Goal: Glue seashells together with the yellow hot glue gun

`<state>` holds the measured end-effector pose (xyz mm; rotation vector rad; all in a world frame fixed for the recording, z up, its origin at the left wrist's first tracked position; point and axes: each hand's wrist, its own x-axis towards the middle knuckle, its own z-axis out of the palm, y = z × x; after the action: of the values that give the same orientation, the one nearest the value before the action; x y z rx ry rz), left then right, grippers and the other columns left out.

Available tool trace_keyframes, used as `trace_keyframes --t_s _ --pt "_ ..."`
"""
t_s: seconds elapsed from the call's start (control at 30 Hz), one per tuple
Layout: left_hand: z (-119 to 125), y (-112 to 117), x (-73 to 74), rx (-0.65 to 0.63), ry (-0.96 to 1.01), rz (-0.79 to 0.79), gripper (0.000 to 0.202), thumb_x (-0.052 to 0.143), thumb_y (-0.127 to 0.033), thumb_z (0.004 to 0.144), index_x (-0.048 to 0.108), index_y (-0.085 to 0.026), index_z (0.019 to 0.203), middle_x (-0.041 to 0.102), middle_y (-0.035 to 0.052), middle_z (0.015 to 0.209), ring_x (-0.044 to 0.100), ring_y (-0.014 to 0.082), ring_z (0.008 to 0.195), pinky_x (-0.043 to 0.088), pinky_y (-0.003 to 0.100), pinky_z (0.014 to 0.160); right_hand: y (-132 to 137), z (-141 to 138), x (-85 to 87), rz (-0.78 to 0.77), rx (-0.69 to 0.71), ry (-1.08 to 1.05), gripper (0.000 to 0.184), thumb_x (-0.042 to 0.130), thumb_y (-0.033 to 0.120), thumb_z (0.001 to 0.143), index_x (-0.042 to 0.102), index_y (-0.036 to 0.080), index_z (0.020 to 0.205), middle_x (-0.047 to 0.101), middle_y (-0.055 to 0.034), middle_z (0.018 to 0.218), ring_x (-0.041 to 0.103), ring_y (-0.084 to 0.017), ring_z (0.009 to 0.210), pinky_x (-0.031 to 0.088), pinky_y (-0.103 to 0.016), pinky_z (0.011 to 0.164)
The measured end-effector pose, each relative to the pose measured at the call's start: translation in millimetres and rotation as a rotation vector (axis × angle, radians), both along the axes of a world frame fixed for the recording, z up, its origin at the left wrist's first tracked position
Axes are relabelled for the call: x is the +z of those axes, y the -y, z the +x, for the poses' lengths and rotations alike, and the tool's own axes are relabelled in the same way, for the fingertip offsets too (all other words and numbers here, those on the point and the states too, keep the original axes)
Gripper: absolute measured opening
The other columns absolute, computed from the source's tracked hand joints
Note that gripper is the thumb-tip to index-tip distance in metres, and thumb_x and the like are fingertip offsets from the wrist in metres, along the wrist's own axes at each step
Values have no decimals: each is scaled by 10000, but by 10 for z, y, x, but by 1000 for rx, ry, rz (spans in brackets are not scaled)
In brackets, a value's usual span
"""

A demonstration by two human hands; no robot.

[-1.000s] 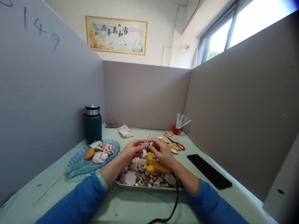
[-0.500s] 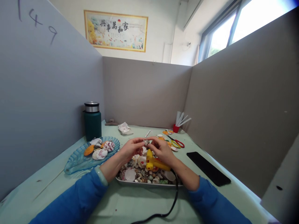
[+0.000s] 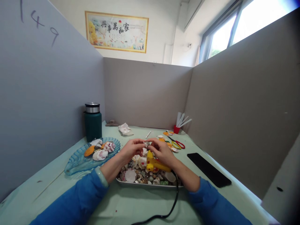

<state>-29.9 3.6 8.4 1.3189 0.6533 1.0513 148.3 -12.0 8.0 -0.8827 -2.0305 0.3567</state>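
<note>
A small pale shell is pinched at the fingertips of both hands, above the far part of a metal tray. My left hand closes on it from the left, fingers bent. From the right, my right hand meets it with thumb and fingers. Under my right palm and wrist lies a yellow hot glue gun, over the tray; whether the hand touches it I cannot tell. Its black cord runs toward me. Mixed seashells and snail shells fill the tray, partly covered by my hands.
On the left are a blue glass dish with scallop shells and a green bottle. Toward the right sit scissors, a black phone-like slab and a red cup of white sticks. Crumpled paper lies at the back. Grey partitions enclose the table.
The small shell has turned slightly between the fingertips. Otherwise the hands, glue gun and tray stay practically where they were.
</note>
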Motion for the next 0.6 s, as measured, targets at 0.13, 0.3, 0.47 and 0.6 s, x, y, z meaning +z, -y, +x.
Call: trace_keyframes --t_s 0.13,0.3,0.47,0.6 --pt "-5 -16 -12 8 -12 9 234 705 -253 646 622 -112 812 556 -13 552 484 65 438 382 214 482 -8 -7 -12 1 5 -10 271 494 303 856 578 185 1085 506 30 640 435 -99 560 352 -208 551" --pt "-11 -36 -44 8 -32 38 237 692 -272 671 622 -120 839 551 -12 589 488 61 458 382 213 496 -4 -12 -5 19 17 -12 251 493 272 854 593 189 1069 500 28 636 427 -97 564 354 -204 546" --pt "-12 -46 -56 3 -10 39 295 703 -268 658 614 -127 900 557 -9 611 498 70 480 400 224 514 12 -18 8 -6 32 -11 253 494 296 857 591 191 1066 484 31 624 419 -100 555 350 -212 544" --pt "-15 -40 -44 -5 0 43 289 689 -262 672 615 -129 918 528 -23 566 488 71 472 398 223 512 12 -23 20 -10 38 -19 264 485 328 867 594 184 1060 514 13 665 438 -109 588 362 -222 573"
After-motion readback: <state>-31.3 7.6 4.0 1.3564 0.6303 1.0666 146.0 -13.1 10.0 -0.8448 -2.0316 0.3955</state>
